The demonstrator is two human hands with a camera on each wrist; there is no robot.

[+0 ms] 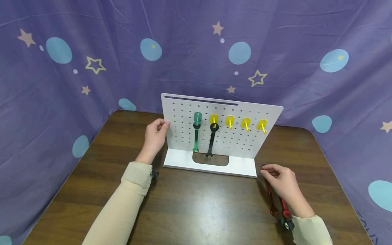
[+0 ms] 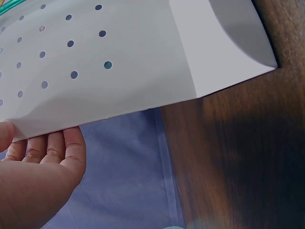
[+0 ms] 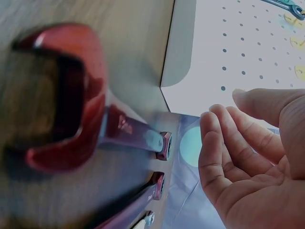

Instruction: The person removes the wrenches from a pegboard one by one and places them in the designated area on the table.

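Note:
My left hand (image 1: 155,136) pinches the left edge of a white pegboard (image 1: 180,132), thumb in front and fingers behind. From the board's green hook (image 1: 197,116) hangs a green wrench (image 1: 196,140); beside it a black wrench (image 1: 211,141) hangs on a yellow hook (image 1: 214,117). Off the board's right end, my right hand (image 1: 284,183) hovers near the wrenches on the table, its fingers loosely bent and holding nothing. Below it lie a dark red wrench (image 1: 271,197) and a brighter red wrench (image 1: 286,209), partly hidden by the hand.
Several more yellow hooks (image 1: 246,124) run along the board to the right, with nothing on them. The board's base (image 1: 180,160) stands on a brown wooden table (image 1: 190,211). A purple patterned curtain (image 1: 190,51) hangs behind and beside it.

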